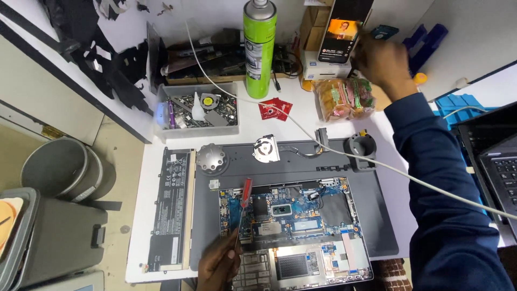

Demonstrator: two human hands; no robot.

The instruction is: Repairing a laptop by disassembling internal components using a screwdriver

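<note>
Gripping screwdriver (243, 202) upright, red handle away, left hand (218, 264) closed, right hand (383, 63) touching phone (342, 32)

The screwdriver (245, 196) in the left hand (218, 264) has a red handle with a clear band. The opened laptop (301, 237) shows a blue circuit board with black and silver patches, on a dark grey mat (377, 215). The battery (172, 207) is black with white markings and a tan edge. The spray can (259, 51) is bright green with a white cap. The phone (342, 32) by the right hand (383, 64) shows an orange picture. The sleeve (447, 215) is navy. The cable (398, 172) is white, the sachet (274, 109) red.
</note>
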